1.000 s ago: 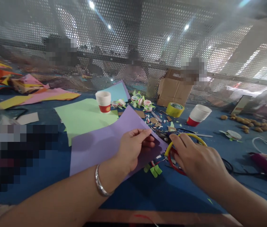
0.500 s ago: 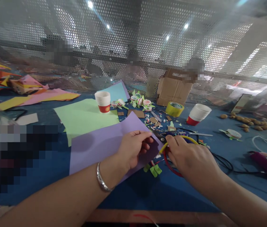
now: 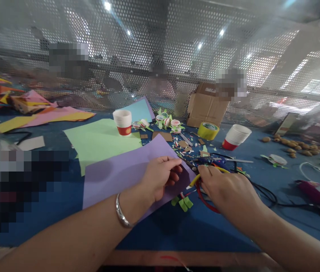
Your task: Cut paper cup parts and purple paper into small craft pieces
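My left hand (image 3: pixel 162 175), with a silver bracelet at the wrist, is closed in a pinch on the purple paper (image 3: pixel 117 170) near its right-hand edge. My right hand (image 3: pixel 224 189) grips scissors (image 3: pixel 202 194) with one yellow and one red handle. Their dark blades point up and left at the paper's right edge, close to my left fingertips. Part of the handles is hidden behind my right fingers. Just below the blades, small green paper pieces (image 3: pixel 185 203) lie on the blue table.
Behind the purple sheet lies green paper (image 3: pixel 105 139) with stacked paper cups (image 3: pixel 122 122) on it. Small turtle-like crafts (image 3: pixel 167 121), yellow tape (image 3: pixel 207 131), a cardboard box (image 3: pixel 207 105) and more cups (image 3: pixel 236 136) stand farther back. Scraps, cables and a purple glue gun (image 3: pixel 317 196) lie rightward.
The scissor handles have drawn slightly closer together in my right hand. My left hand keeps its pinch on the purple paper. The view has shifted a little.
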### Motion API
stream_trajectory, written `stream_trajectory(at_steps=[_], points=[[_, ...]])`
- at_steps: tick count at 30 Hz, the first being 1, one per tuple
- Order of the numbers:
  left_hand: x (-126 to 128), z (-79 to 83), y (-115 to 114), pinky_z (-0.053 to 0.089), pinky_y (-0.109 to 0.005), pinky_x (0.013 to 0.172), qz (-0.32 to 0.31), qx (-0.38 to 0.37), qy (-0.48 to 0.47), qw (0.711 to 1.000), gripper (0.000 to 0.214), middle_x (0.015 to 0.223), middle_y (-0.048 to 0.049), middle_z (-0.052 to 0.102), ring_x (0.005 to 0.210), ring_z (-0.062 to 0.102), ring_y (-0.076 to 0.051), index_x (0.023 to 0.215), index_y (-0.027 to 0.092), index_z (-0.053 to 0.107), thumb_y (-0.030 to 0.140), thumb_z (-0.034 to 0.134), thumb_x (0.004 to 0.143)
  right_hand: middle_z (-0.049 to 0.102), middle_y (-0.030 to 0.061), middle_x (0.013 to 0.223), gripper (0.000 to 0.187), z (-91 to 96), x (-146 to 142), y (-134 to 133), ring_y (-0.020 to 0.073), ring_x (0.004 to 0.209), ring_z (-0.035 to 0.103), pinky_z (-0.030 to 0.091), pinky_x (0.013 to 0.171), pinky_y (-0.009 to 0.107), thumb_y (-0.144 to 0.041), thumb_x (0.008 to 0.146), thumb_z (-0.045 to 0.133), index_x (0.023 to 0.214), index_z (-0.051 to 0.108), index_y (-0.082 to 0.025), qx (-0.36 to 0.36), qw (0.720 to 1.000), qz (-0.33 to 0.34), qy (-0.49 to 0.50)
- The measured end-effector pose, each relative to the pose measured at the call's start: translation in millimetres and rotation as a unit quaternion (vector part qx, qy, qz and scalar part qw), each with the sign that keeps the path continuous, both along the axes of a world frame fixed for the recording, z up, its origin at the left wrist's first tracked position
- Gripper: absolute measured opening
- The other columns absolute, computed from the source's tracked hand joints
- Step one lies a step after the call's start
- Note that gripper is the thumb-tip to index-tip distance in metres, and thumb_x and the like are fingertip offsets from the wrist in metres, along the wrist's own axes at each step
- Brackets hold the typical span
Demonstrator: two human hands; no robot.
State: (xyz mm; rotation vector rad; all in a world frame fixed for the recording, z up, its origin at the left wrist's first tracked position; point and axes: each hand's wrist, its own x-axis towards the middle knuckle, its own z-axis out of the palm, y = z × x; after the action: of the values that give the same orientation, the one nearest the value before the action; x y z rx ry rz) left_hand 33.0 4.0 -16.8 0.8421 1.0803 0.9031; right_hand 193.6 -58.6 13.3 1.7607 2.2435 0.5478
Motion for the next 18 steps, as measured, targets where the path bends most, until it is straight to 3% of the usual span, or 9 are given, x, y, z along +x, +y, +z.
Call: stream_trajectory(at_steps=[10,18], points=[[1.5,-4.5,7.3,0.028,-0.020,0.039,-0.009,0.053,0.027,0.998,0.028,0.063,0.0035,0.058,0.040,0.048,-0.005,0.069,0.018,0.055,0.033,0.061,0.091,0.065,0.0034,0.081,0.013,-2.8,3.9,-3.9,0.0178,0.058,0.064,0.005,0.051,0.028,-0.015,0.094,0.053,0.102,0.062,-0.018,0.033,0.999,0.008,0.003],[-1.9,-7.8,9.9,0.031,-0.019,0.040,-0.011,0.073,0.038,0.997,0.024,0.069,0.0025,0.060,0.042,0.051,-0.005,0.072,0.018,0.054,0.028,0.060,0.093,0.067,0.0016,0.084,0.013,-5.8,28.7,-15.6,0.0192,0.061,0.064,0.012,0.051,0.027,-0.022,0.092,0.055,0.102,0.063,-0.020,0.061,0.993,0.000,0.100]])
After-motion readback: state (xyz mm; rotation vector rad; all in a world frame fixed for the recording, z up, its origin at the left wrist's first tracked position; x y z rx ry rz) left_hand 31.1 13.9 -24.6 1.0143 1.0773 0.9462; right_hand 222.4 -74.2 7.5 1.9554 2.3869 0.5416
